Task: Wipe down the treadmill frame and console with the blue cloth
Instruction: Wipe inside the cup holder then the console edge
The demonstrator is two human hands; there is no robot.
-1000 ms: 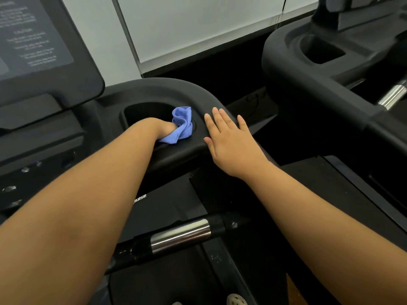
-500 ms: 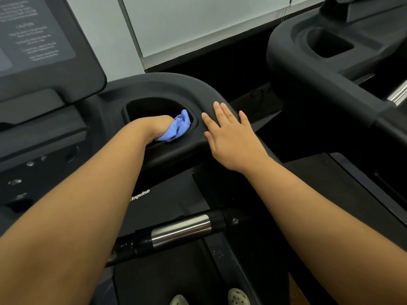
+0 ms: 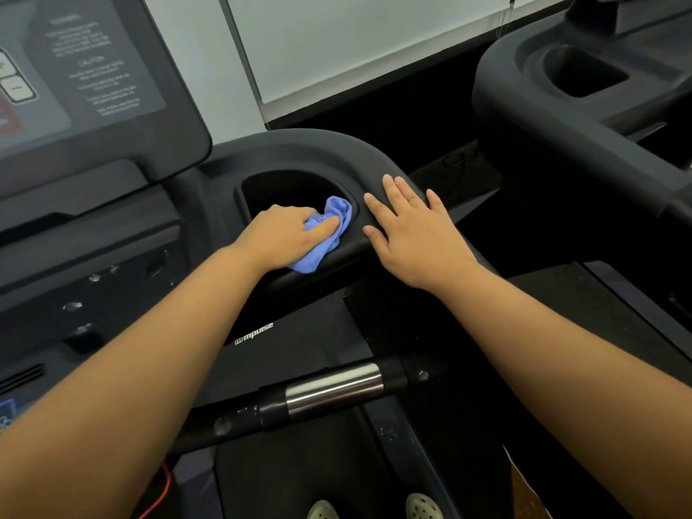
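My left hand (image 3: 286,234) grips the bunched blue cloth (image 3: 329,234) and presses it on the near rim of the cup-holder recess (image 3: 284,189) in the black treadmill frame (image 3: 299,147). Part of the cloth hangs over the rim's front edge. My right hand (image 3: 412,230) lies flat, fingers spread, on the curved frame just right of the recess, holding nothing. The console screen (image 3: 86,76) with printed text and buttons stands at the upper left.
A handlebar with a chrome sleeve (image 3: 333,387) crosses below the arms. A second treadmill's black frame (image 3: 543,118) with its own recess stands at the right. A white wall panel (image 3: 355,43) runs behind. Shoe tips (image 3: 423,505) show at the bottom.
My left hand has pulled back out of the recess, bringing the cloth onto the near rim. The right hand has stayed flat on the frame. The view shifted slightly.
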